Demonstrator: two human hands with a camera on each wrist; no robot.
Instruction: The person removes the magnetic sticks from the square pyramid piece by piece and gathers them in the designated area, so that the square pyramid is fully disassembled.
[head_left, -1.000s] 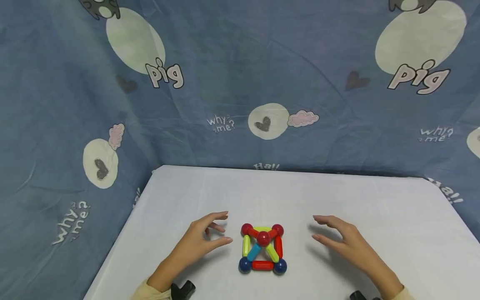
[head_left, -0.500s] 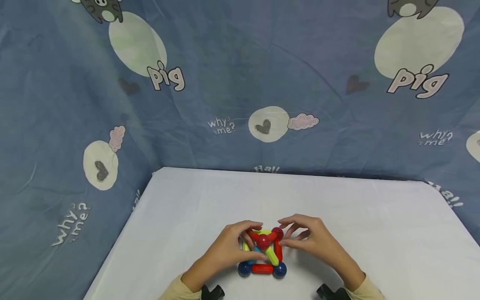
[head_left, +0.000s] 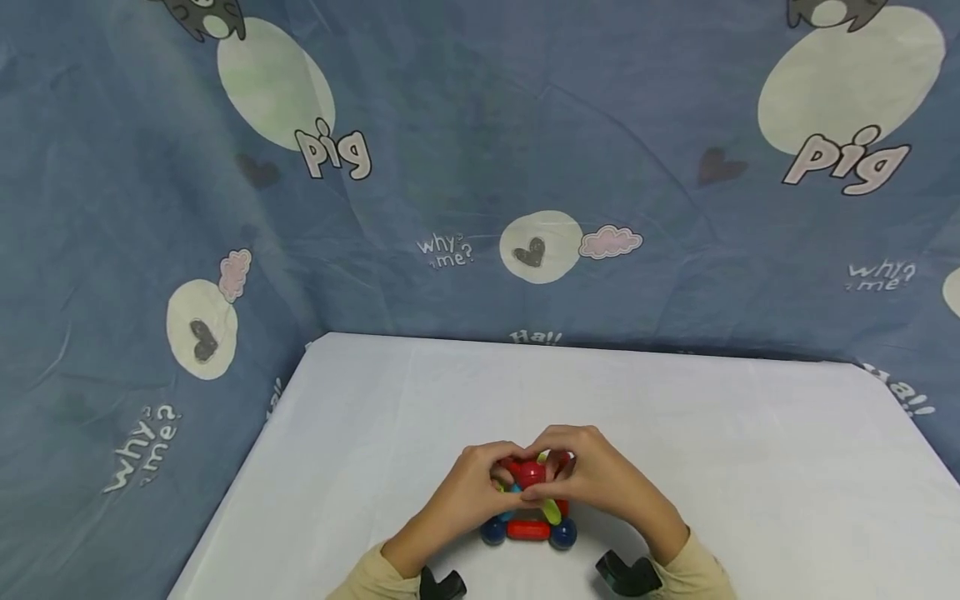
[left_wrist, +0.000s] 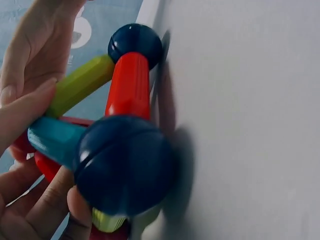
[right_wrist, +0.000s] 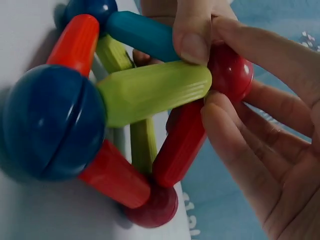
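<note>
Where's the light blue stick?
At the left of the left wrist view, the light blue stick joins the nearest dark blue ball, below a yellow-green stick.

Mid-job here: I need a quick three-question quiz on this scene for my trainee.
1. True or false: the left hand and the right hand are both around the top of the rod-and-ball frame.
2. Which colour is the rod directly joining the two blue balls? a) light blue b) yellow-green c) red
3. Fill in: the peak ball is ____.

Key:
1. True
2. c, the red rod
3. Red
</note>
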